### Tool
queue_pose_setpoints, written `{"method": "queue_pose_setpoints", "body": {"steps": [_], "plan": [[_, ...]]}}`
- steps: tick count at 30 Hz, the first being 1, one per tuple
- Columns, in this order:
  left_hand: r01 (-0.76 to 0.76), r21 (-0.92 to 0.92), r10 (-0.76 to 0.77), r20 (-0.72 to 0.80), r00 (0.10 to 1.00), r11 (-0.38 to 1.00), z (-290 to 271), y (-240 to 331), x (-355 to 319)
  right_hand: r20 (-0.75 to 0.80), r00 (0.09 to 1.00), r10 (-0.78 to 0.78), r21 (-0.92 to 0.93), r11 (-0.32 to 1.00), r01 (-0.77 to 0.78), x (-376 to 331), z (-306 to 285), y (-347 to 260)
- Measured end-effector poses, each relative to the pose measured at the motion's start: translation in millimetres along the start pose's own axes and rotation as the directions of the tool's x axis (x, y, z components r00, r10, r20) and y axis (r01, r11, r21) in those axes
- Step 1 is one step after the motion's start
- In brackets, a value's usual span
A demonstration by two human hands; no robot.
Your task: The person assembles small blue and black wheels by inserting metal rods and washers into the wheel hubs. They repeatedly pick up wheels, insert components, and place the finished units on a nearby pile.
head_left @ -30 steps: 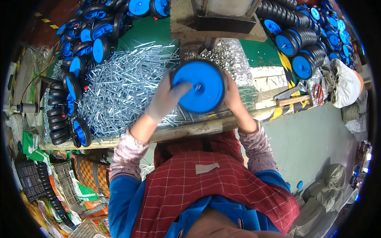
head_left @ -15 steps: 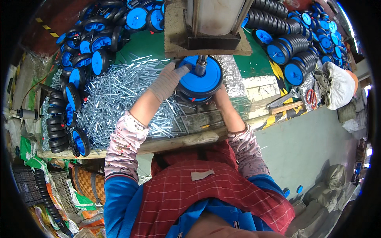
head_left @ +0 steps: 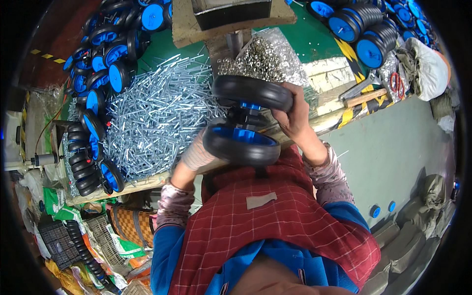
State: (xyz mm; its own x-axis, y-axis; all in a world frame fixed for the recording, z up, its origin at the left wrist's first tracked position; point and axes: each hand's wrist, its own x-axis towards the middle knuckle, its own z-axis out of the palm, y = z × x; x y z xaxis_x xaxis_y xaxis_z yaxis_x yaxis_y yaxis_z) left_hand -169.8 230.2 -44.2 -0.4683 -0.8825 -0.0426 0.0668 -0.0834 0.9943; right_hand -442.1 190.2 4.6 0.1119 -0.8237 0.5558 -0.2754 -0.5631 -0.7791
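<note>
Between my two hands a double wheel (head_left: 241, 154) is held tilted at the bench's front edge: two black-tyred wheels with blue hubs, joined by a short black-and-blue middle piece. My right hand (head_left: 295, 114) is closed on the rim of the farther wheel, thumb and fingers around the tyre. My left hand (head_left: 198, 151), wrapped in pale cloth, holds the nearer wheel at its left side; its fingertips are hidden behind the tyre. Left of the wheels lies a wide heap of silvery metal rods (head_left: 152, 118). A pile of small metal nuts (head_left: 258, 59) lies on clear plastic beyond them.
A press machine (head_left: 233, 22) stands over the bench's far side. Black-and-blue wheels (head_left: 118, 76) crowd the left, with more wheel stacks (head_left: 371, 49) at the far right. A hammer (head_left: 364, 97) and red-handled scissors (head_left: 397, 84) lie near the right edge.
The double wheel has come out from beneath the press toward me and tipped onto its side. Both hands moved nearer with it, and the nuts behind now show.
</note>
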Motion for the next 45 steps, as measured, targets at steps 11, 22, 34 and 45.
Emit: {"method": "queue_pose_setpoints", "body": {"steps": [11, 22, 34, 45], "plan": [[0.081, -0.342, -0.101, -0.04, 0.994, 0.936, 16, 29, -5, 0.294, 0.95, 0.103, 0.8, 0.518, -0.303, 2, 14, 10], [-0.171, 0.369, 0.228, -0.118, 0.966, 0.914, 20, 76, -19, 0.619, 0.742, 0.257, 0.758, 0.049, -0.65, -30, 22, 18], [-0.023, 0.427, -0.047, 0.154, 0.987, 0.904, -18, -7, 3, 0.603, 0.777, 0.181, 0.782, 0.056, -0.62, -33, 24, 4], [-0.159, -0.136, 0.131, -0.196, 0.972, 0.978, 9, 69, -1, 0.472, 0.859, 0.2, 0.843, 0.184, -0.506, -42, 40, -4]]}}
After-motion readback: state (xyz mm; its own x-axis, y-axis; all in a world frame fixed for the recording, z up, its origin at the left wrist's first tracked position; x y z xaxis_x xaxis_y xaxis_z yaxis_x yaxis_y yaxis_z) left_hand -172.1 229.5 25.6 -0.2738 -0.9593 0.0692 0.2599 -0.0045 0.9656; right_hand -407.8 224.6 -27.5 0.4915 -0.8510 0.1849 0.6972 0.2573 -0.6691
